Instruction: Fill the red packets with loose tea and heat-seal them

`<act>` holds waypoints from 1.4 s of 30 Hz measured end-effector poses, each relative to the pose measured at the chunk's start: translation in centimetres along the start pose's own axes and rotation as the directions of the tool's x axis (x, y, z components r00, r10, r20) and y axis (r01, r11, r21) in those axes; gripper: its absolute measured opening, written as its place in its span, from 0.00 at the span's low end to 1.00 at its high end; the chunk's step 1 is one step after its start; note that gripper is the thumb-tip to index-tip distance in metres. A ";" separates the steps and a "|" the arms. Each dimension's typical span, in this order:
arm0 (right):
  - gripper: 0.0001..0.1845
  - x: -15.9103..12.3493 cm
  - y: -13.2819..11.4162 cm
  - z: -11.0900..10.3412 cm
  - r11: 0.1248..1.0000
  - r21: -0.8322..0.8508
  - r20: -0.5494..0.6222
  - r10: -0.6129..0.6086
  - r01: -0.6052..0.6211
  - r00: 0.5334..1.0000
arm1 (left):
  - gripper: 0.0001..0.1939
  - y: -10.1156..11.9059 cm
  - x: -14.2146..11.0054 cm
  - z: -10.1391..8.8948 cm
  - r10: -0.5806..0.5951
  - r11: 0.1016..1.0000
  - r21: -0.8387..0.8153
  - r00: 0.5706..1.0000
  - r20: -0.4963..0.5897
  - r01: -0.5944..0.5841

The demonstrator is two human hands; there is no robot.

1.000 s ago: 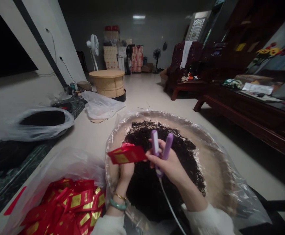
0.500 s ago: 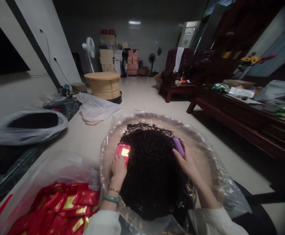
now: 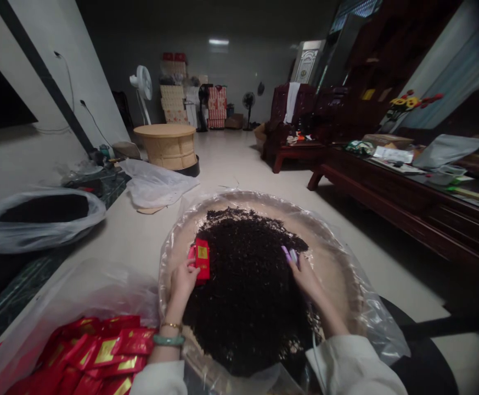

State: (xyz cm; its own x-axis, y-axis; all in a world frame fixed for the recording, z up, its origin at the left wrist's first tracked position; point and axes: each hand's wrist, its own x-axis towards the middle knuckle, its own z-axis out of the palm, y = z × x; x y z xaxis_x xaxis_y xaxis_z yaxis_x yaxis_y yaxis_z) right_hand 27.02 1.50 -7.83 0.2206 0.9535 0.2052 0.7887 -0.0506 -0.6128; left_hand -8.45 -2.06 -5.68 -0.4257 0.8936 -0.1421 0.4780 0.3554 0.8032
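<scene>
My left hand [image 3: 184, 278] pinches a red foil packet [image 3: 202, 253] with a gold label, above the left side of a heap of dark, loose dried leaves [image 3: 247, 302]. Another red packet edge shows behind it, partly covered by my fingers. In my right hand [image 3: 307, 277] is a small purple flat iron [image 3: 290, 254] with a pale cord hanging from it. Its two arms stand apart with nothing between them, over the right edge of the leaves. Under the heap lies a wide round tray [image 3: 342, 274] lined with clear plastic.
At the lower left, a clear plastic bag [image 3: 111, 282] holds many red packets [image 3: 107, 351]. Another bag of dark material [image 3: 44, 208] sits on the left ledge. Beyond stand a round wooden table [image 3: 165, 145] and a white fan [image 3: 142, 82]; a long dark wooden table [image 3: 371, 192] runs along the right.
The flat iron has moved away from the red packet to the right, and its cord end is now lower. My left hand has brought the packet down beside the leaves and turned it upright.
</scene>
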 end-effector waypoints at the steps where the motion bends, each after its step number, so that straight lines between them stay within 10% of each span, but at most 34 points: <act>1: 0.19 -0.2 -0.3 -0.3 1.000 0.002 -0.009 -0.025 0.025 1.000 | 0.14 0.1 0.1 0.0 -0.017 0.997 -0.078 1.000 0.019 0.018; 7: 0.19 -3.6 -7.2 -1.5 0.922 0.086 -0.022 -0.377 0.377 0.926 | 0.19 1.6 -1.5 0.3 -0.047 0.891 -0.436 0.981 0.190 0.127; 11: 0.18 -6.3 -13.4 0.4 0.696 0.200 0.129 -0.717 0.690 0.685 | 0.23 2.6 -3.0 0.0 -0.018 0.815 -0.553 0.962 0.273 0.172; 13: 0.19 -6.8 -15.2 1.6 0.643 0.238 0.191 -0.765 0.727 0.614 | 0.25 2.9 -3.5 -0.4 0.002 0.788 -0.588 0.955 0.297 0.182; 19: 0.21 -6.3 -16.8 2.9 0.674 0.369 0.323 -0.739 0.640 0.591 | 0.31 2.8 -4.0 -1.6 0.028 0.732 -0.643 0.932 0.360 0.226; 27: 0.11 -6.9 -17.8 4.3 0.737 0.540 0.295 -0.617 0.406 0.729 | 0.32 2.4 -3.9 -1.5 0.043 0.633 -0.718 0.913 0.405 0.289; 34: 0.12 -7.3 -18.2 6.5 0.619 0.783 0.224 -0.382 0.069 0.897 | 0.27 2.3 -3.5 -1.8 0.119 0.789 -0.605 0.940 0.321 0.107; 42: 0.26 -7.8 -17.9 5.3 0.440 0.860 0.403 -0.276 -0.258 0.873 | 0.20 3.8 -3.7 -2.8 0.172 0.836 -0.545 0.915 0.364 0.060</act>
State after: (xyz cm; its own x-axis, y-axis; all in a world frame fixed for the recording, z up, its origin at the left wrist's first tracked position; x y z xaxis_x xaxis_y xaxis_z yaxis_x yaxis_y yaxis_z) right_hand 8.08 -3.47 -2.52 -0.2567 0.9656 0.0409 -0.2041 -0.0128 -0.9789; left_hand -7.15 -4.81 -0.45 -0.0274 0.9788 -0.2028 -0.0447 0.2014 0.9785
